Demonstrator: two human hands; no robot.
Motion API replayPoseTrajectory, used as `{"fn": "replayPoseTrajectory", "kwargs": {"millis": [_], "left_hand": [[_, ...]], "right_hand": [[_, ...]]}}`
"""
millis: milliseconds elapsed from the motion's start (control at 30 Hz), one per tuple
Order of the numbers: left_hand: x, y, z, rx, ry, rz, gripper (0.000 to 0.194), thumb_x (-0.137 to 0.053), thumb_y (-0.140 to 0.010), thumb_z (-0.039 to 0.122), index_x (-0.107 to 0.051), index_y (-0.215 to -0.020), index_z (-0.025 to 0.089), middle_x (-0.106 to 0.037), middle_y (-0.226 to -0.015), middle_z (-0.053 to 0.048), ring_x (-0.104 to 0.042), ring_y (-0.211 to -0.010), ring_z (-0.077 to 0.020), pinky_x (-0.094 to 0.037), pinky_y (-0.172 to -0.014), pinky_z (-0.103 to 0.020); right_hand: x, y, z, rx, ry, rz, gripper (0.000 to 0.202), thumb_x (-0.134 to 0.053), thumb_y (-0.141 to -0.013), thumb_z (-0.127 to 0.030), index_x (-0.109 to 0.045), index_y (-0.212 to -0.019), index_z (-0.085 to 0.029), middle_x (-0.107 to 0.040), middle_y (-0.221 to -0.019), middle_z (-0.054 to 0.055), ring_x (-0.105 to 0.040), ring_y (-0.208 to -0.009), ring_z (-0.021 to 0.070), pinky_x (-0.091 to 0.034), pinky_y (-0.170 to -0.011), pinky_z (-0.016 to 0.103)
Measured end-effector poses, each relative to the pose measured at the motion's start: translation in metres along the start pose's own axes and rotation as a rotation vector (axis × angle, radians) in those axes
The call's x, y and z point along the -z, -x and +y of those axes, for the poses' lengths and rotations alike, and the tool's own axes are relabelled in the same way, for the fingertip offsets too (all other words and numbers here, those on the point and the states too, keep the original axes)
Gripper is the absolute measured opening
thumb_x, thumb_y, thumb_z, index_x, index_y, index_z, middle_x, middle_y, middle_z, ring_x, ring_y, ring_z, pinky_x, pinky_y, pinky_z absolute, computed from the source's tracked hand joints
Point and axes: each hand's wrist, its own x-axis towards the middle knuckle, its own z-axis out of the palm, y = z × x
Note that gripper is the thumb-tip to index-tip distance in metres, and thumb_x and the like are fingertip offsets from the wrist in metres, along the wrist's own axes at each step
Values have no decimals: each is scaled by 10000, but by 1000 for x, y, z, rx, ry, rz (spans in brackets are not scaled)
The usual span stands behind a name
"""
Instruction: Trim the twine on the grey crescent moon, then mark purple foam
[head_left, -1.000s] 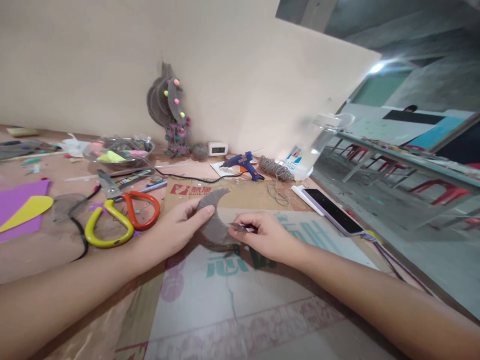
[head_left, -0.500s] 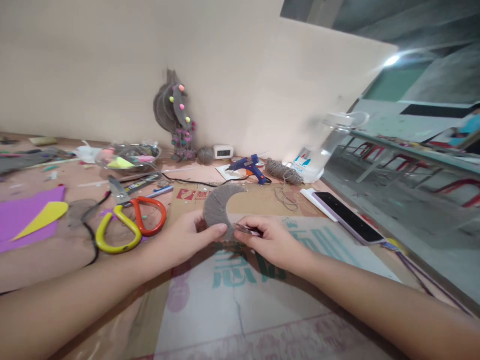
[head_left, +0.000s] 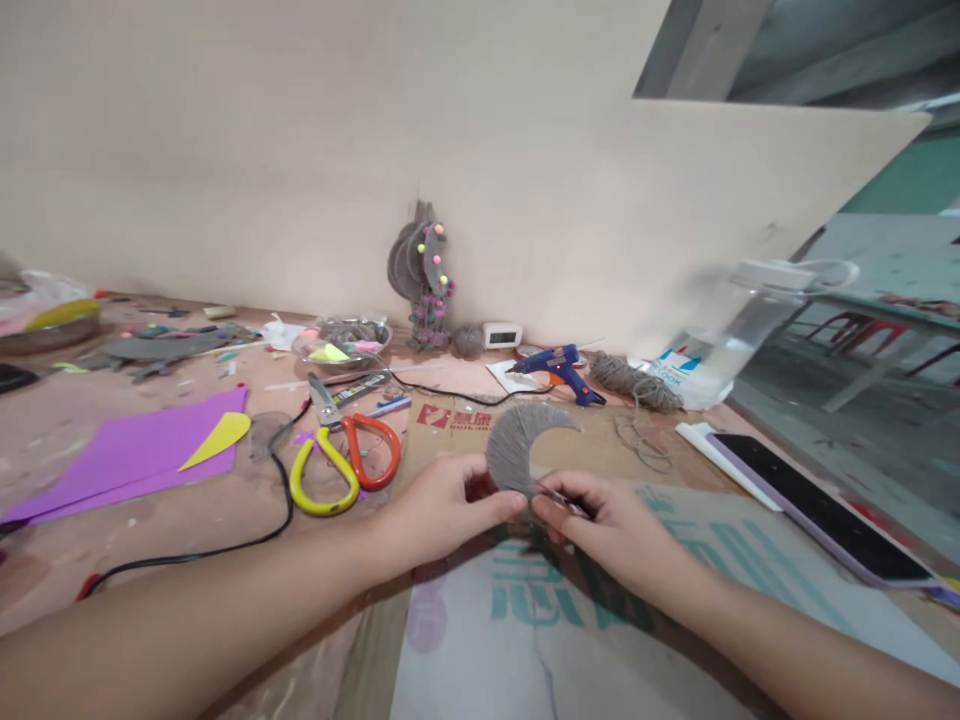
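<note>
A crescent moon shape wrapped in grey yarn (head_left: 517,440) stands raised above the cardboard in the middle. My left hand (head_left: 457,505) is closed on its lower left side, thumb across the front. My right hand (head_left: 600,515) pinches at the crescent's lower tip. A thin dark item shows between its fingers, too small to make out. To the left lie scissors (head_left: 341,470) with one yellow and one red handle. Behind the crescent a blue glue gun (head_left: 559,368) rests beside a skein of grey yarn (head_left: 637,382).
Flat cardboard (head_left: 465,640) lies under my hands. A phone (head_left: 817,505) and a water bottle (head_left: 712,340) are at the right. Purple sheets (head_left: 150,450), a black cord (head_left: 289,490) and a bowl of scraps (head_left: 341,345) lie left. A decorated yarn hanging (head_left: 424,270) is by the wall.
The camera has turned left, so everything sits further right and lower in view. Both hands keep their hold at the crescent's lower part, with little visible change between them.
</note>
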Motion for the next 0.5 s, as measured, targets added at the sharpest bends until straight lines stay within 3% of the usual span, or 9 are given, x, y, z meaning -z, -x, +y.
{"fn": "replayPoseTrajectory", "kwargs": {"millis": [300,500], "left_hand": [[0,3,-1,-10,-23,-51,264,-587,-811,344,-642,-1001,168,-707,-1017,-59,-625,-982,-222,-469,-877,-344],[1,3,0,6,-96,-66,269,-549,-833,410,-642,-926,177,-710,-943,-47,-636,-924,-217,-488,-810,-325]], "right_hand": [[-4,5,-4,-1,-118,-14,222,-553,-829,-368,-564,-737,-166,-506,-578,-39,-443,-525,83,-352,-516,213],[-4,6,-1,27,-157,-19,268,-522,-852,-389,-568,-737,-152,-542,-592,-24,-455,-518,75,-363,-516,213]]}}
